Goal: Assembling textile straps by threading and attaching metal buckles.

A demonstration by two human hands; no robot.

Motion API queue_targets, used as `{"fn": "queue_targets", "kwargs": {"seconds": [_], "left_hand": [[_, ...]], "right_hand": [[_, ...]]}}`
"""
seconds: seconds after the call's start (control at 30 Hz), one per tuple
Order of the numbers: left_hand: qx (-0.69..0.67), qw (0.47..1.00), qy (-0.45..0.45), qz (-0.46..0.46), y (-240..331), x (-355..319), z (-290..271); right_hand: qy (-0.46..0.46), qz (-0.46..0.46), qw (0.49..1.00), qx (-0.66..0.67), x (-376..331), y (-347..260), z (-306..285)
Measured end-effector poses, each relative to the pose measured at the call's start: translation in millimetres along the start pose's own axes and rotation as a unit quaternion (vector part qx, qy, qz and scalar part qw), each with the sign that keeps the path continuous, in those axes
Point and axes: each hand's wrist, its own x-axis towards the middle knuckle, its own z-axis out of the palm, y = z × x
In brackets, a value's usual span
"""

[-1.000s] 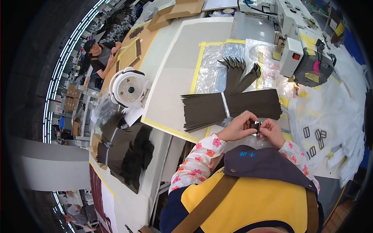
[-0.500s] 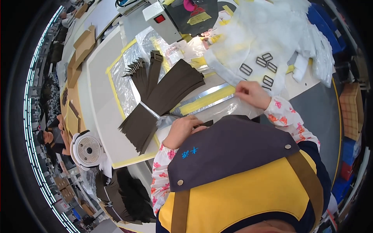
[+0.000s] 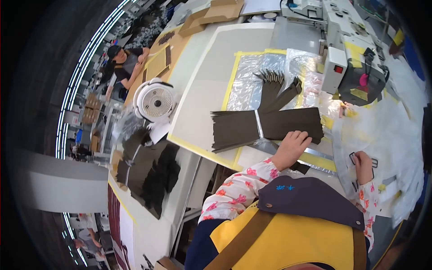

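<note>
Hands have split apart: left hand [image 3: 292, 146] now flat, open on dark strips [image 3: 265, 126] mid-frame; right hand [image 3: 363, 165] fingers a buckle [image 3: 355, 157], right.

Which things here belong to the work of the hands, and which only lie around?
In hand:
- left hand on the bundle of dark strips
- right hand at the metal buckles

Lying about:
- small white fan
- sewing machine
- dark pieces beside the table edge

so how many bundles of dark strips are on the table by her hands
2 on the table: a big banded bundle of dark strips under the left hand, and a smaller fanned bundle behind it on the clear plastic sheet. More may be hidden.
</note>
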Motion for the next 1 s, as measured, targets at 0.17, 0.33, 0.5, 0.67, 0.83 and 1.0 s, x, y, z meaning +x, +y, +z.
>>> {"fn": "queue_targets", "kwargs": {"seconds": [0.17,0.33,0.5,0.67,0.83,1.0], "left_hand": [[0.024,0.999,0.022,-0.007,-5.3,-10.8,0.8],[-0.011,0.999,0.014,-0.028,2.0,-13.5,2.0],[0.013,0.991,-0.129,-0.011,-9.9,-13.4,18.8],[-0.207,0.97,-0.035,-0.121,-14.3,11.9,-9.9],[-0.317,0.927,-0.023,-0.198,-25.5,10.2,-21.2],[-0.361,0.914,0.017,-0.185,-30.7,10.1,-12.7]], "right_hand": [[0.078,-0.067,0.992,0.075,16.7,-40.0,4.3],[0.045,-0.005,0.962,0.27,17.7,-53.5,9.8],[0.093,0.109,0.868,0.475,26.3,-56.8,7.0],[-0.046,0.128,0.844,0.519,29.2,-100.9,54.9],[-0.103,0.17,0.793,0.577,43.2,-141.0,79.3],[-0.172,0.157,0.779,0.582,52.5,-148.3,88.6]]}}
